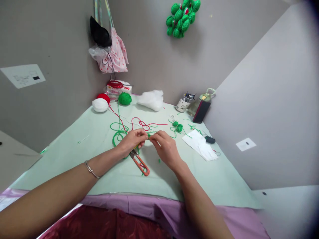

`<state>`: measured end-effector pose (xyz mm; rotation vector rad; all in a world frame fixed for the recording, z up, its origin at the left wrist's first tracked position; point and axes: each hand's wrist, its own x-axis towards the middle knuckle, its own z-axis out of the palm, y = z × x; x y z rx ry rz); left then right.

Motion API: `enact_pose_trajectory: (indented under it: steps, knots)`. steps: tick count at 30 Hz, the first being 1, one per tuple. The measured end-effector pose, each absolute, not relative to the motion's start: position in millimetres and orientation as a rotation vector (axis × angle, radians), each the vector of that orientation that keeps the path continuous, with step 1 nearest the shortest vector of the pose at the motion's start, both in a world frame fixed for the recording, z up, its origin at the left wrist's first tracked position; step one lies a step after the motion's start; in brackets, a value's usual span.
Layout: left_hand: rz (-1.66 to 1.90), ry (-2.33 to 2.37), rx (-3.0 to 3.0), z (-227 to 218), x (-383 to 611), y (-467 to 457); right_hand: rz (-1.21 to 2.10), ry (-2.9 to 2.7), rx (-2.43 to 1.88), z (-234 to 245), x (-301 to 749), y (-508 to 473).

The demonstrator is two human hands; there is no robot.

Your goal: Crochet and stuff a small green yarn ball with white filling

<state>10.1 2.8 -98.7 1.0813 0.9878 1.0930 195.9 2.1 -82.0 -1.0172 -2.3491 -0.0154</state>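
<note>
My left hand (132, 141) and my right hand (164, 146) meet over the middle of the table. Both are closed, fingertips pinching a small piece of green yarn work (149, 135) between them. Its shape is mostly covered by the fingers. A bit of something yellow (136, 146) shows under my left hand; I cannot make out what it is. Loose green yarn (117, 136) lies in loops beside my left hand. Just below that hand rests a pair of orange thread snips (141, 163). Red yarn (141, 122) trails across the cloth beyond my fingers.
At the back left sit a white yarn ball (100, 105), a red one (104, 97) and a green one (125, 98). White stuffing (152, 100) lies behind. Rightward are small green crocheted balls (177, 126), white paper (200, 145), a phone (201, 112) and a pen cup (183, 104).
</note>
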Motion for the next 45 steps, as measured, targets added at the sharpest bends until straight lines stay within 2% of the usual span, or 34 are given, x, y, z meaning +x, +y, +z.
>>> enact_pose_trajectory:
  steps: [10,24,28,45]
  knots:
    - [1.056,0.946,1.192,-104,12,2,-0.066,-2.251,-1.037,-85,195,5]
    - [1.164,0.970,1.416,-106,12,-7,0.752,-1.954,-1.179,-86,197,12]
    - [1.167,0.958,1.433,-105,12,-8,0.893,-1.834,-1.185,-86,195,14]
    - [1.206,1.007,1.432,-104,13,-7,0.954,-1.730,-1.117,-85,192,11]
